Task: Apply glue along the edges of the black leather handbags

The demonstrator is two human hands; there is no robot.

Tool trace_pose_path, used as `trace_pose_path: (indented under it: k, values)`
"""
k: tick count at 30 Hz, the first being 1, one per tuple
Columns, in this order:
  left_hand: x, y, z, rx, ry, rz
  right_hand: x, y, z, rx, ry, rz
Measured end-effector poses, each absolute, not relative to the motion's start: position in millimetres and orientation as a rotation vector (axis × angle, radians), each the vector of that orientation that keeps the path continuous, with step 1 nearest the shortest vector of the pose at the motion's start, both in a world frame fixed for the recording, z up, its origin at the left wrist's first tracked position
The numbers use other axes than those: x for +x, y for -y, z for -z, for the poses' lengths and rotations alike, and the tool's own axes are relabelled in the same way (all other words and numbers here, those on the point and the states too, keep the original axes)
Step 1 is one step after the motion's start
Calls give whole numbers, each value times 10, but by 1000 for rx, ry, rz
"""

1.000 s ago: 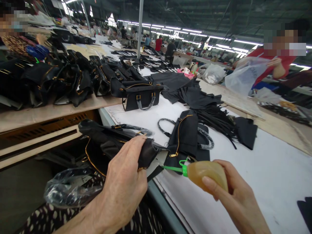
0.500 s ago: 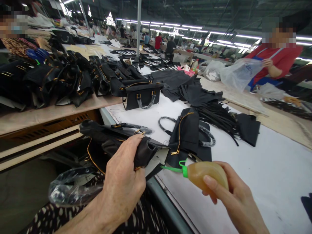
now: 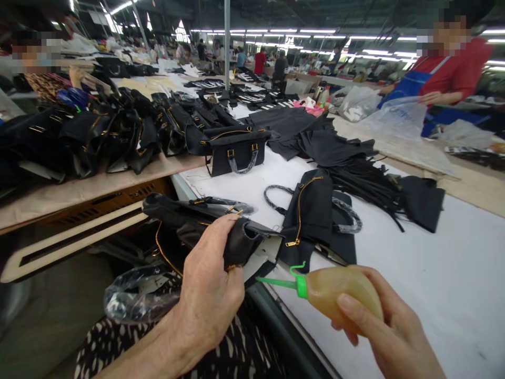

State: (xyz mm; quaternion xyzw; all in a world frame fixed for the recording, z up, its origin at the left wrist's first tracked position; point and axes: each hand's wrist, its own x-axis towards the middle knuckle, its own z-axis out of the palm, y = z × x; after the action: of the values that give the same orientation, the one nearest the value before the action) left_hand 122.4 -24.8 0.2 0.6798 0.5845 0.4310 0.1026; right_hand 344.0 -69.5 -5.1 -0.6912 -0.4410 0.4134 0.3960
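Observation:
My left hand [image 3: 211, 281] is closed around the side of a black handbag [image 3: 173, 218], held tilted at the table's edge. The bag has a gold zipper, and a plastic-wrapped handle [image 3: 138, 300] hangs below it. Its open end, showing a pale lining [image 3: 260, 258], faces right. In my right hand [image 3: 379, 310] is a squeeze bottle [image 3: 339, 292] of yellowish liquid with a green cap and thin green nozzle. The nozzle tip lies close to the lining's lower edge; whether it touches I cannot tell.
Another black handbag [image 3: 305, 210] lies just beyond on the white tabletop [image 3: 434, 284], with one more handbag [image 3: 236, 155] behind it. Black strips [image 3: 366, 181] are heaped to the right. Many bags [image 3: 94, 131] crowd the left table. A co-worker in red [image 3: 453, 73] handles a plastic bag [image 3: 402, 116].
The view has shifted slightly, moving most things rightward. The nozzle tip has come nearer the bag's open end. The co-worker at right has lowered the plastic bag. Both my grips are unchanged.

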Motion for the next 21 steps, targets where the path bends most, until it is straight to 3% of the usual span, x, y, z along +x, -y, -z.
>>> trace_pose_path:
  k: [21]
  values:
    - [1254, 217, -4, 1921, -1730, -1394, 3240, 770, -34, -1724, 1084, -1077]
